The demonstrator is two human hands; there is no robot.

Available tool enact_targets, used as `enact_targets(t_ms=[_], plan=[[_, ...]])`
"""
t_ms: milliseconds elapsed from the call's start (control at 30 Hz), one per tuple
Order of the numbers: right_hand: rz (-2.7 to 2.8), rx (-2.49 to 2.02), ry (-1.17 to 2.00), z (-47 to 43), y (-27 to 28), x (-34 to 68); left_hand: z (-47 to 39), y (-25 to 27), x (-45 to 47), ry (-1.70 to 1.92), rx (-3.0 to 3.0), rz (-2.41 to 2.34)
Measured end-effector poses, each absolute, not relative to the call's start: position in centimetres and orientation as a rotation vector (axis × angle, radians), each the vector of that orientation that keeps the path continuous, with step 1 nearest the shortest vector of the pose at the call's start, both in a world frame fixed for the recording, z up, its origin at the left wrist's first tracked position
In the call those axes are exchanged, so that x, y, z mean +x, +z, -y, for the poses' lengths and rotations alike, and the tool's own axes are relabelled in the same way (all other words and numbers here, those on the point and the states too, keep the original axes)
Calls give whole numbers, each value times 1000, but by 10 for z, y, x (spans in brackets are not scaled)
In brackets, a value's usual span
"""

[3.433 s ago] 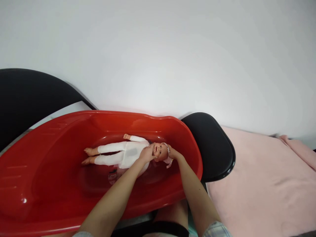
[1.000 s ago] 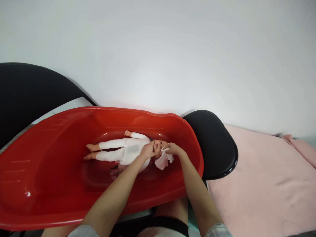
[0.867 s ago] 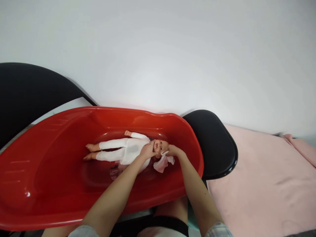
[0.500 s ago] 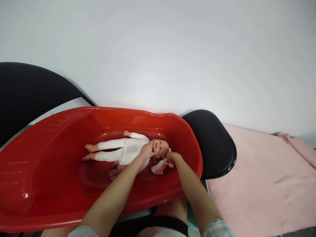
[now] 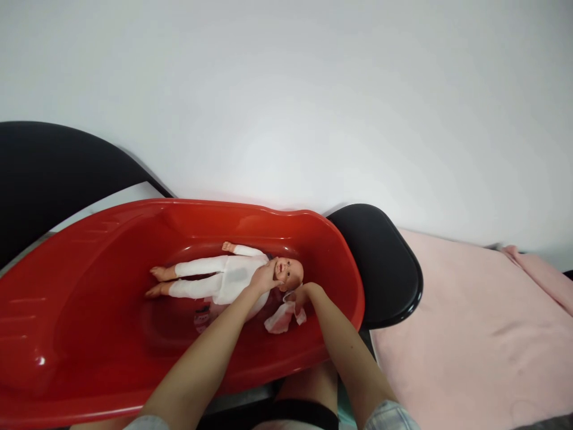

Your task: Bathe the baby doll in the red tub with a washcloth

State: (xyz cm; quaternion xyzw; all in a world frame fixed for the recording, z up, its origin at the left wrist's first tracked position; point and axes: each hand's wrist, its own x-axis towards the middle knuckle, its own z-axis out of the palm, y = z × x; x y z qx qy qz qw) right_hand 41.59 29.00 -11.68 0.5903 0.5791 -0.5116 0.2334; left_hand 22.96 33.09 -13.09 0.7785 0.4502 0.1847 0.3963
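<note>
A baby doll (image 5: 239, 275) with white-covered limbs and body lies on its back in a red baby bathtub (image 5: 102, 298), head to the right. My left hand (image 5: 265, 278) grips the doll at its neck and chin, thumb against the jaw. Beside the doll's head, my right hand (image 5: 299, 292) is closed on a thin, pinkish-white wet cloth (image 5: 281, 318) that hangs down toward the tub floor. The fingertips of my right hand are partly hidden. A dark and pink printed picture (image 5: 201, 319) shows on the tub floor below the doll.
A black chair or stool seat (image 5: 378, 266) stands against the tub's right end. Farther right lies a pink blanket (image 5: 474, 334) over a flat surface. A large black rounded panel (image 5: 54, 173) rises at the left, and a pale wall (image 5: 286, 101) closes off the back.
My right hand has moved slightly down and left by the doll's head, and the cloth hangs lower and more spread. My left hand keeps its hold. The whole view has shifted slightly.
</note>
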Motion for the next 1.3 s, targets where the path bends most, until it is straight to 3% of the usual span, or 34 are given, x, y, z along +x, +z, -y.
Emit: enact_targets(t_ms=[133, 267, 333, 433, 567, 933, 1300], plan=[[-1604, 1546, -1807, -293, -107, 413, -332, -132, 230, 432, 2003, -1165], [-1800, 1778, -2088, -299, -89, 418, -333, -134, 230, 386, 2047, -1170], [-2050, 2049, -1963, -302, -84, 421, -333, -134, 230, 394, 2055, -1167], [-2390, 2384, -1421, -302, -83, 419, -333, -135, 231, 427, 2052, -1156], [-2517, 2424, -874, -300, -94, 409, -334, -140, 231, 473, 2038, -1151], [-2213, 2121, -899, -303, -112, 405, -338, -142, 228, 550, 1958, -1055], [-2062, 2213, -579, -303, -104, 375, -338, -147, 227, 506, 1959, -1110]])
